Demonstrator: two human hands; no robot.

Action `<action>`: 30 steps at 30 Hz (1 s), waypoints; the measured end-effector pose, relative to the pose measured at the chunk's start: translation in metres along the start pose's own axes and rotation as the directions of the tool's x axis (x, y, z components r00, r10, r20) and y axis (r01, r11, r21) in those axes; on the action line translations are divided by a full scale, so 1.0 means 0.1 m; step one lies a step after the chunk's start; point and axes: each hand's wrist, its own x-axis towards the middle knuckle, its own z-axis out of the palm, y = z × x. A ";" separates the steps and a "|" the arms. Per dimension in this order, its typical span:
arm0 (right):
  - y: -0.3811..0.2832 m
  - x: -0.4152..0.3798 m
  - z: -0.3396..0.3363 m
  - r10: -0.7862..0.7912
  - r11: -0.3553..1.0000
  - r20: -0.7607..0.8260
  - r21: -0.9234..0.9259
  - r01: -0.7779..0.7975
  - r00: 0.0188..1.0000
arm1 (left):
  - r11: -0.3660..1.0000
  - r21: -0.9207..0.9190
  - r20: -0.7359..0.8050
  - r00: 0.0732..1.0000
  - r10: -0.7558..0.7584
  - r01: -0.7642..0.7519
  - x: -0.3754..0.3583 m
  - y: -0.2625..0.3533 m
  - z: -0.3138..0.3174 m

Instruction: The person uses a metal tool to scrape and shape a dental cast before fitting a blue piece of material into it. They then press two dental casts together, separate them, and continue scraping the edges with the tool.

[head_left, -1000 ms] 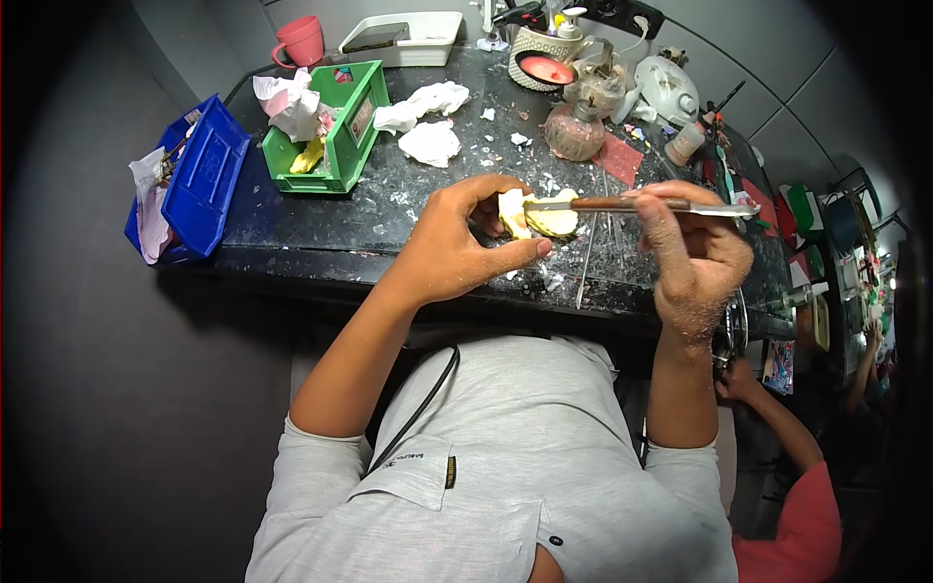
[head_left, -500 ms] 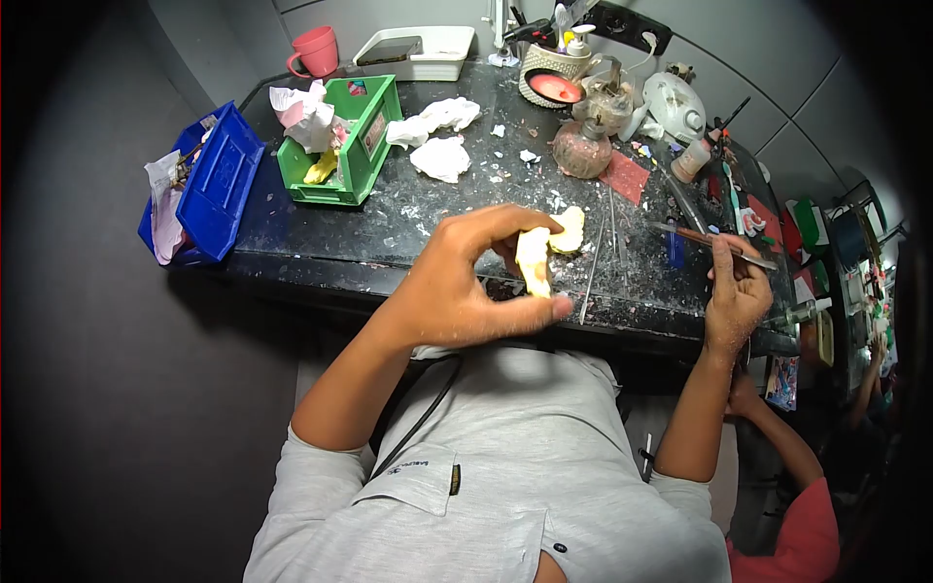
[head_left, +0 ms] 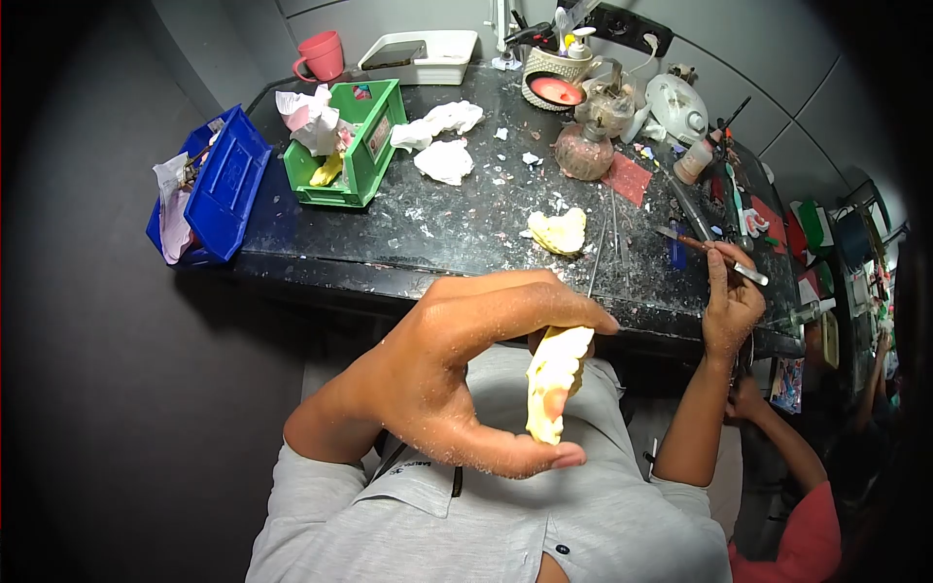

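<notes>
Across upper frame: dark speckled desk [head_left: 466,219], debris-strewn, grey wall behind. Left hand [head_left: 457,379] grip pinches yellow cast [head_left: 556,381] at centre; right hand [head_left: 731,301] grip closed on metal tool [head_left: 714,255].

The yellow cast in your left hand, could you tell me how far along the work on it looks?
Done: the bench is strewn with white chips, which suggests trimming. In hand: the left hand pinches one yellow cast close to the camera, while the right hand holds a thin tool off it. Left: a second yellow piece lies on the bench, untouched.
</notes>
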 end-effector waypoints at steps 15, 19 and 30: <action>-0.41 0.08 0.02 -0.156 0.891 0.497 -0.303 0.339 0.854 | 0.999 -0.007 -0.018 0.999 0.040 -0.040 -0.04 0.00 0.00; -0.41 0.13 -0.08 -0.097 0.799 0.604 -0.427 0.424 0.791 | 1.000 -0.001 -0.012 1.000 0.025 -0.025 -0.05 0.00 -0.01; -0.85 -0.20 0.35 0.096 0.824 0.604 -0.494 0.277 0.791 | 0.999 0.012 0.015 0.999 0.033 -0.033 -0.03 0.04 0.00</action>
